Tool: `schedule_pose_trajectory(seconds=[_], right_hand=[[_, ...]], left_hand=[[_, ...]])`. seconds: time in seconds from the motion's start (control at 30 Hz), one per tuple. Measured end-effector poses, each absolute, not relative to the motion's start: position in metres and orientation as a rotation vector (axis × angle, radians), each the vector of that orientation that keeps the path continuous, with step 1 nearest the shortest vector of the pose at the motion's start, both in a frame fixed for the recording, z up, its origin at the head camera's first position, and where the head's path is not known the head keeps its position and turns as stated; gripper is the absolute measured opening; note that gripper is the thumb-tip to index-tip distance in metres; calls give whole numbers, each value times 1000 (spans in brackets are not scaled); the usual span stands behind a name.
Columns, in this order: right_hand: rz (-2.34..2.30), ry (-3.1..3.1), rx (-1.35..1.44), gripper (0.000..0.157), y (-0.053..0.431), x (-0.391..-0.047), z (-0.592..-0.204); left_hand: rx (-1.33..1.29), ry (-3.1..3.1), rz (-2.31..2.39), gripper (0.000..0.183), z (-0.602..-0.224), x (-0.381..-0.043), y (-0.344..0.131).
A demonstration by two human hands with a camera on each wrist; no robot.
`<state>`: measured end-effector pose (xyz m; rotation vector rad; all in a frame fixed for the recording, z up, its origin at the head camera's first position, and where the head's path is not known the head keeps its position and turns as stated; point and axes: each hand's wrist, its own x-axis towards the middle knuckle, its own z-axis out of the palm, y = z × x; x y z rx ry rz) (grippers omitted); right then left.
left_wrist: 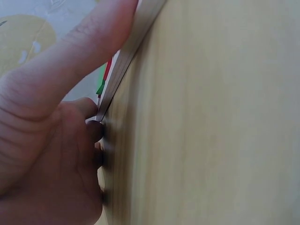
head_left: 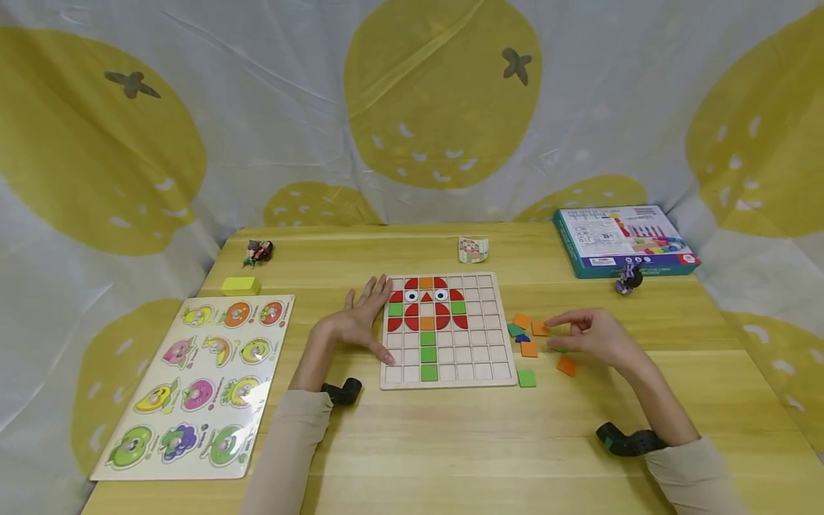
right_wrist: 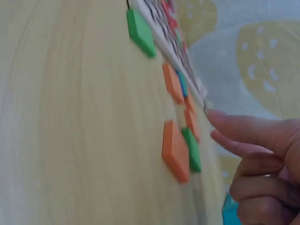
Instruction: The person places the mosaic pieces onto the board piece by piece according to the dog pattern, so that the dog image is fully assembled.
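Note:
A wooden grid board lies in the middle of the table. Red rounded pieces, two eye pieces, and green and orange squares fill part of its grid, with a column of green squares at the bottom. My left hand rests along the board's left edge, fingers spread and thumb over the lower left rim. To the board's right, my right hand hovers by loose tiles, thumb and index finger stretched out with a gap between them. Around it lie orange tiles, green tiles and a blue piece.
At the left is a fruit puzzle board, with a yellow block and a small figurine behind it. A picture card lies behind the grid board. A teal-sided box and another figurine stand at the back right.

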<state>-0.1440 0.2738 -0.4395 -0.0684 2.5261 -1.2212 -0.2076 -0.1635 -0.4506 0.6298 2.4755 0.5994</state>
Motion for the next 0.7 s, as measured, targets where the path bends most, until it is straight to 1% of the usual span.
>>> schedule_pose_trajectory(seconds=[0.13, 0.3, 0.53, 0.7], right_hand=[[-1154, 2562, -62, 41, 284, -147, -444], [-1128, 2593, -75, 41, 275, -155, -446], [-1134, 2613, -76, 34, 263, -167, -449], [-1114, 2609, -30, 33, 264, -167, -449]], left_hand=[[621, 2485, 583, 149, -451, -207, -165], [622, 2492, 576, 149, -453, -207, -166], [645, 2493, 579, 148, -453, -208, -164], [641, 2488, 579, 148, -451, -208, -164]])
